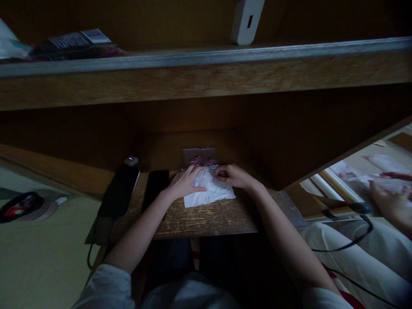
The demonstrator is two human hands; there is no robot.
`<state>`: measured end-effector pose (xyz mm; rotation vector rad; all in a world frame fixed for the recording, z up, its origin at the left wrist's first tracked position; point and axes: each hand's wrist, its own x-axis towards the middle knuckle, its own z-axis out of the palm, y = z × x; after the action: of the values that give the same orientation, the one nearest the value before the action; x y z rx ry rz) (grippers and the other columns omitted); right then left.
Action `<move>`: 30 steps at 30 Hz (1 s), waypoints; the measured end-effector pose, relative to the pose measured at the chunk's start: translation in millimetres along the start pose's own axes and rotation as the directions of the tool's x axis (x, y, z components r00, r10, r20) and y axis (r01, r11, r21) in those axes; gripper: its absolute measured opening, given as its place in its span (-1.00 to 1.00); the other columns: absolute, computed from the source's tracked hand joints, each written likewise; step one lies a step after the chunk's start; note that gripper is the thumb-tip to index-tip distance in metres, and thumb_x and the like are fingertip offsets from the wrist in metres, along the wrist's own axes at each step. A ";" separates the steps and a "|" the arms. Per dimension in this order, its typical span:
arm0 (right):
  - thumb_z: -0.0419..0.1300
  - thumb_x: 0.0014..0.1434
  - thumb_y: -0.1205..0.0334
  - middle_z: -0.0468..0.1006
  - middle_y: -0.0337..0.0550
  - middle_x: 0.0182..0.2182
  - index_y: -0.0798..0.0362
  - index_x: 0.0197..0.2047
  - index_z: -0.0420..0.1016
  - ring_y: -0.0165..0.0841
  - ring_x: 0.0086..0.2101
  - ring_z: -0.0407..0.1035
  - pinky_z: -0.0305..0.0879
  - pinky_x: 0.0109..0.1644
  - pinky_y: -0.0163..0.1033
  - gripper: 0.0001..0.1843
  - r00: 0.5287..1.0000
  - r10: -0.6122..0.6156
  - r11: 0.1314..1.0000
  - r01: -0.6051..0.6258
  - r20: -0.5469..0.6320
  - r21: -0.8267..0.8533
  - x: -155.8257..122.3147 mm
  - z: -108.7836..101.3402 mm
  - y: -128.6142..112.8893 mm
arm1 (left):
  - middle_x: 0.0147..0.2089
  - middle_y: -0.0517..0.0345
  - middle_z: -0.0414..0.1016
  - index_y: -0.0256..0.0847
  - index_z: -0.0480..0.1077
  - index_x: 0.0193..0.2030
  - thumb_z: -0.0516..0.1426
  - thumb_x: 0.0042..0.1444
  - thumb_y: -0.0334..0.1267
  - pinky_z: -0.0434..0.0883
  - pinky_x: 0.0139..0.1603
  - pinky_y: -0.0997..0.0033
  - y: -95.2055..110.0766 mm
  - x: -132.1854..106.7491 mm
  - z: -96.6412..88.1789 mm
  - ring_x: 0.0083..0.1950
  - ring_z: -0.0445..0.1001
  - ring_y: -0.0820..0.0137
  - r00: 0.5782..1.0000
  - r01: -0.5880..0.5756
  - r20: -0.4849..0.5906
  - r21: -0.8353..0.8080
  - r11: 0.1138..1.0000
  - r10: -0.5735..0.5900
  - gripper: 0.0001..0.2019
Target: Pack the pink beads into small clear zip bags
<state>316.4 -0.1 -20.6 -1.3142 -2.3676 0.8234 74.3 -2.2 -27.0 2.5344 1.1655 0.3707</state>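
Note:
A crumpled white plastic bag (210, 192) lies on the worn wooden desk (206, 222), with a thin red line showing on its upper part. My left hand (188, 183) presses over its left side, fingers gripping it. My right hand (232, 176) pinches its top edge with curled fingers. Just beyond the bag stand small clear packets holding pink beads (200, 157), close to both hands. Two black phones lie left of my left hand: one (119, 191) and a narrower one (155, 189).
A wooden shelf board (206, 81) runs overhead, with a white box (246, 21) and papers on top. A small white mouse (131, 160) sits at the desk's back. On the right, another person's hand (389, 205) is near a black cable (350, 244). A basket (28, 209) sits on the floor.

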 end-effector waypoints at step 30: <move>0.18 0.09 0.00 0.55 -0.10 -0.34 0.09 0.01 0.46 -0.34 -0.41 0.38 0.17 -0.36 -0.32 -0.52 0.998 0.068 0.997 -0.067 0.007 -0.036 -2.5 -4.3 4.9 | 0.06 0.06 0.29 -0.06 0.13 0.10 0.19 -0.02 0.10 0.40 -0.11 0.24 2.6 0.2 -0.8 -0.04 0.43 0.19 0.999 0.037 -0.017 -0.003 0.999 -0.037 -0.40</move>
<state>323.2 1.2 -20.3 -1.4148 -2.3667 0.8105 75.9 -3.4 -25.2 2.5085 1.2155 0.3857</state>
